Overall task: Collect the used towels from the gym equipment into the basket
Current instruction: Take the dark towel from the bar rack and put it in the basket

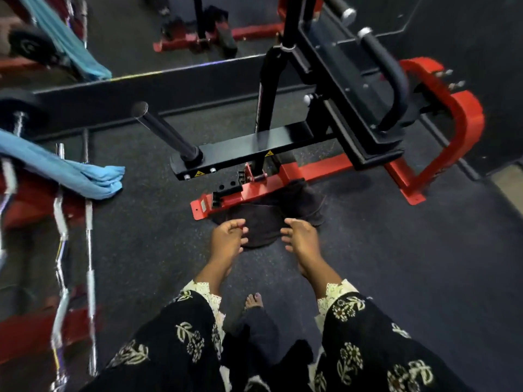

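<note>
A dark towel (264, 219) lies crumpled on the black floor (396, 264), its far part tucked under the red base bar of a weight machine (254, 190). Both hands reach down to the towel's near edge. The left hand (228, 237) and the right hand (302, 236) have loosely bent, spread fingers, not closed on the cloth; whether they touch it cannot be told. A blue towel (70, 171) hangs over the barbells (89, 250) at the floor's left side.
</note>
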Available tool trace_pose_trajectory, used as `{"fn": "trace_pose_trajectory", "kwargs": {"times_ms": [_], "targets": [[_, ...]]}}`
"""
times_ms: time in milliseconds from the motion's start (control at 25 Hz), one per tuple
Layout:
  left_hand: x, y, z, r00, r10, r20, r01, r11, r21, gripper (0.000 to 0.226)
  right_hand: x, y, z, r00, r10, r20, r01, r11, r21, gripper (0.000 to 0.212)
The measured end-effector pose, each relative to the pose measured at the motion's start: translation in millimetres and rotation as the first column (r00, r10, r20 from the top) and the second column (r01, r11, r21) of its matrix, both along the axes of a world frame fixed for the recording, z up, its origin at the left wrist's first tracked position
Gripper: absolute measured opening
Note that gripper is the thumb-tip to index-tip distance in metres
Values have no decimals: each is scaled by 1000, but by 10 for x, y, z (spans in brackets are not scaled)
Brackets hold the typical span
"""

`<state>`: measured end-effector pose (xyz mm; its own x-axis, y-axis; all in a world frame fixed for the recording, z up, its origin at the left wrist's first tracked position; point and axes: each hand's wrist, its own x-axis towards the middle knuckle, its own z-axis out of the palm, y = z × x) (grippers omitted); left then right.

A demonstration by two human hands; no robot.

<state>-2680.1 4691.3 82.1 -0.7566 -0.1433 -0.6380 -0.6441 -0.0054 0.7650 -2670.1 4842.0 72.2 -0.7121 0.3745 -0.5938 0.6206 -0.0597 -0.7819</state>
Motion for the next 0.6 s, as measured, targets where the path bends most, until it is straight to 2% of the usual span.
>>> {"fn": "trace_pose_trajectory", "kwargs": {"times_ms": [160, 320, 520, 600], "targets": [[-681, 57, -616, 997, 43, 60, -38, 996, -79, 30, -701, 118, -601, 989, 113, 97, -116, 993, 33, 19], [-1127, 5, -1545, 996, -24, 91, 45, 969, -242, 30, -1277, 154, -1500, 967, 198, 158, -207, 977, 44, 25], [-1425, -118, -3110, 970, -209, 129, 245, 851, -465, 32, -1907, 141, -3072, 882, 414, 225, -446, 888, 116, 20], [-1498, -125, -3659, 944, -285, 164, 328, 783, -528, 32, -2023, 139, -3676, 836, 480, 268, -525, 841, 133, 24]]}}
